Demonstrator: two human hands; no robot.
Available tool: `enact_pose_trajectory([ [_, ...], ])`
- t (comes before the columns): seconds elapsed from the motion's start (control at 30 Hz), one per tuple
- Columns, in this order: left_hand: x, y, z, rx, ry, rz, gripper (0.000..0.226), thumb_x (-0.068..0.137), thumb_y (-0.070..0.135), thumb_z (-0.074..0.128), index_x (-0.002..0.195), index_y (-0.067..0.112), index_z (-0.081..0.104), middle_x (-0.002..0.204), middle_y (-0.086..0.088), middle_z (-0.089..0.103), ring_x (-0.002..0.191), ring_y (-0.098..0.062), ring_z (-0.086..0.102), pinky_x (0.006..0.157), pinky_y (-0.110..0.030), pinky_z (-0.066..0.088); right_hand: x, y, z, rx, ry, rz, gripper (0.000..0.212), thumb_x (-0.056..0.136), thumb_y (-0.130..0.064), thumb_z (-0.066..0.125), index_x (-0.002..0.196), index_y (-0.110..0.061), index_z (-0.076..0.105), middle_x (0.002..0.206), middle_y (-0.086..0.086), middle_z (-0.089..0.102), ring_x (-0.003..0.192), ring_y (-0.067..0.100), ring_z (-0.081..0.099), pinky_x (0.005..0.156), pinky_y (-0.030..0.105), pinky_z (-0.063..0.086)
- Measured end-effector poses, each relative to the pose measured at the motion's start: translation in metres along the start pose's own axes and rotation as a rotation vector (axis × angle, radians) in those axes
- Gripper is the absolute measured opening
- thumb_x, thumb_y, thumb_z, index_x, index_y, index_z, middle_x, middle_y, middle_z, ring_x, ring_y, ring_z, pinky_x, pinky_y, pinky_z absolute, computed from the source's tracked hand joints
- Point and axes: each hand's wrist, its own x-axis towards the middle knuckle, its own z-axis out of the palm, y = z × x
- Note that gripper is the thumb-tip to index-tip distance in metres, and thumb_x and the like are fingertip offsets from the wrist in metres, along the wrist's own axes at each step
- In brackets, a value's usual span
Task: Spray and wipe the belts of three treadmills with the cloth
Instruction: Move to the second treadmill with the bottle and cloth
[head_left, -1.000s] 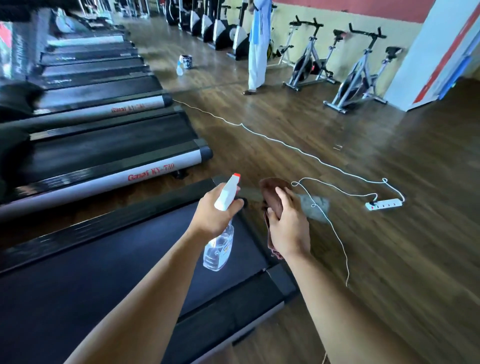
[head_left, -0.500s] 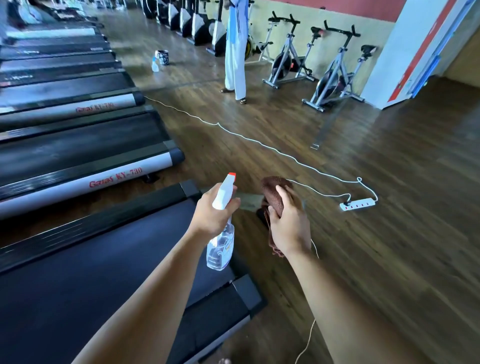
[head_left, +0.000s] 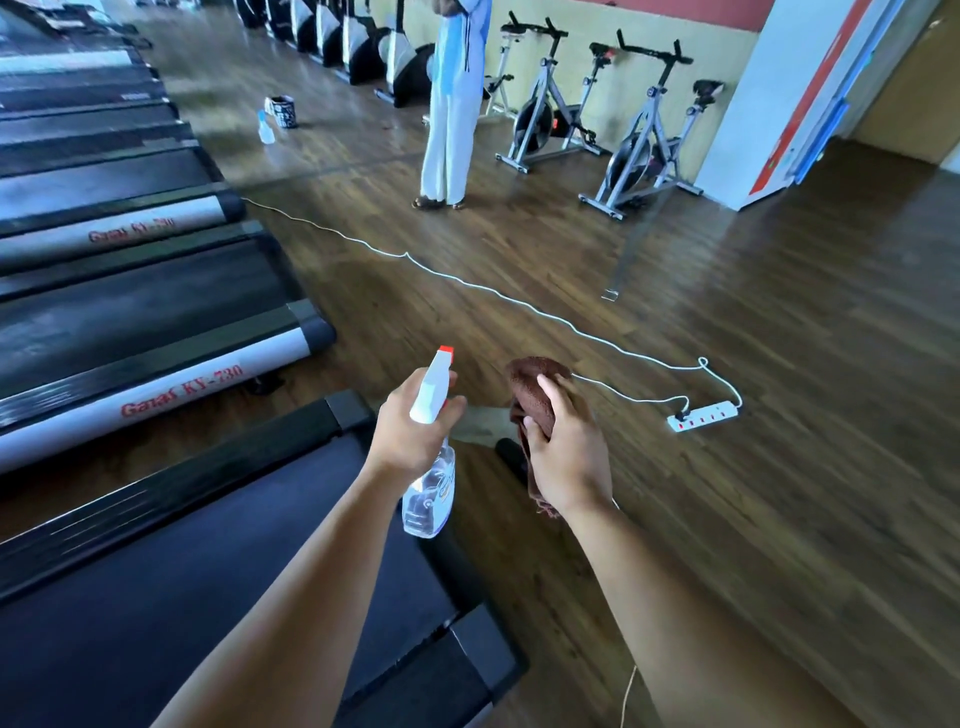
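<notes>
My left hand (head_left: 413, 434) grips a clear spray bottle (head_left: 428, 496) with a white, red-tipped nozzle, held just past the rear end of the nearest treadmill belt (head_left: 182, 597). My right hand (head_left: 566, 452) holds a bunched brown cloth (head_left: 535, 387) beside the bottle, over the wooden floor. A second treadmill belt (head_left: 130, 312) with a silver side rail lies to the left, and a third belt (head_left: 98, 182) sits beyond it. More treadmills run on toward the far left.
A white cable (head_left: 467, 283) crosses the floor to a power strip (head_left: 704, 415). A person in white trousers (head_left: 449, 130) stands near exercise bikes (head_left: 644, 135). Another spray bottle (head_left: 266, 127) and a small container (head_left: 283, 111) sit on the floor.
The view has shifted to the right, so the nearest treadmill's rear end now lies more to the left under my arms. Both hands keep their grips and stay side by side.
</notes>
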Motion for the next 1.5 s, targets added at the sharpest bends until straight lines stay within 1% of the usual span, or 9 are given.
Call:
enact_pose_trajectory([
  [0.37,0.069,0.002,0.024,-0.01,0.07,0.008,0.018,0.084,0.028,0.07,0.102,0.03,0.066,0.094,0.01,0.068,0.089,-0.014,0.064,0.08,-0.033,0.05,0.08,0.014,0.021,0.003,-0.013,-0.09,0.054,0.092,-0.021,0.066,0.143,-0.025,0.049,0.151,-0.004,0.044,0.131,0.021,0.049,0.103,0.033,0.041],
  [0.6,0.122,-0.001,0.061,0.047,0.171,-0.022,0.019,0.087,0.025,0.072,0.104,0.029,0.067,0.094,0.013,0.068,0.084,-0.006,0.062,0.075,-0.025,0.046,0.15,0.048,0.036,0.106,-0.079,-0.13,0.054,0.09,-0.02,0.066,0.142,-0.025,0.05,0.15,-0.003,0.044,0.131,0.022,0.049,0.103,0.034,0.042],
  [0.77,0.162,0.004,0.104,0.025,0.24,-0.06,0.021,0.089,0.024,0.072,0.109,0.029,0.067,0.102,0.014,0.069,0.097,-0.009,0.065,0.083,-0.027,0.05,0.219,0.08,0.036,0.118,-0.154,-0.198,0.054,0.09,-0.021,0.065,0.142,-0.025,0.049,0.15,-0.002,0.046,0.129,0.025,0.052,0.101,0.034,0.045],
  [0.93,0.204,0.017,0.143,0.011,0.346,-0.094,0.019,0.089,0.021,0.071,0.107,0.028,0.067,0.098,0.007,0.07,0.084,-0.011,0.066,0.064,-0.014,0.05,0.289,0.102,0.028,0.146,-0.223,-0.262,0.053,0.093,-0.02,0.063,0.144,-0.025,0.047,0.152,-0.003,0.044,0.13,0.023,0.05,0.101,0.031,0.041],
  [1.07,0.237,0.017,0.154,0.023,0.39,-0.094,0.018,0.088,0.023,0.072,0.103,0.03,0.067,0.095,0.009,0.07,0.087,-0.014,0.066,0.075,-0.029,0.051,0.333,0.111,0.03,0.166,-0.207,-0.32,0.052,0.091,-0.015,0.065,0.141,-0.019,0.051,0.151,-0.001,0.043,0.132,0.02,0.045,0.105,0.023,0.033],
  [1.13,0.253,0.016,0.155,0.033,0.411,-0.091,0.018,0.087,0.023,0.073,0.104,0.028,0.067,0.094,0.01,0.07,0.087,-0.013,0.066,0.076,-0.031,0.051,0.351,0.113,0.038,0.187,-0.222,-0.322,0.053,0.09,-0.014,0.066,0.14,-0.018,0.052,0.151,-0.001,0.044,0.132,0.018,0.044,0.103,0.016,0.028],
  [1.27,0.283,0.014,0.146,0.044,0.446,-0.076,0.02,0.087,0.024,0.073,0.106,0.026,0.067,0.097,0.013,0.069,0.087,-0.01,0.065,0.075,-0.027,0.05,0.383,0.107,0.062,0.212,-0.242,-0.351,0.053,0.089,-0.015,0.068,0.139,-0.019,0.053,0.149,-0.004,0.045,0.131,0.018,0.047,0.106,0.027,0.036],
  [1.4,0.318,0.001,0.129,0.049,0.498,-0.091,0.022,0.081,0.031,0.071,0.102,0.034,0.068,0.095,0.017,0.07,0.091,-0.01,0.066,0.083,-0.033,0.052,0.419,0.096,0.088,0.239,-0.267,-0.364,0.053,0.089,-0.014,0.068,0.139,-0.02,0.053,0.148,-0.006,0.045,0.129,0.014,0.046,0.103,0.021,0.033],
  [1.5,0.349,-0.01,0.11,0.054,0.514,-0.106,0.021,0.083,0.027,0.073,0.103,0.03,0.068,0.09,0.021,0.069,0.085,-0.006,0.064,0.082,-0.033,0.051,0.452,0.082,0.118,0.275,-0.256,-0.369,0.053,0.087,-0.01,0.069,0.137,-0.017,0.055,0.147,-0.003,0.046,0.13,0.017,0.047,0.105,0.021,0.032],
])
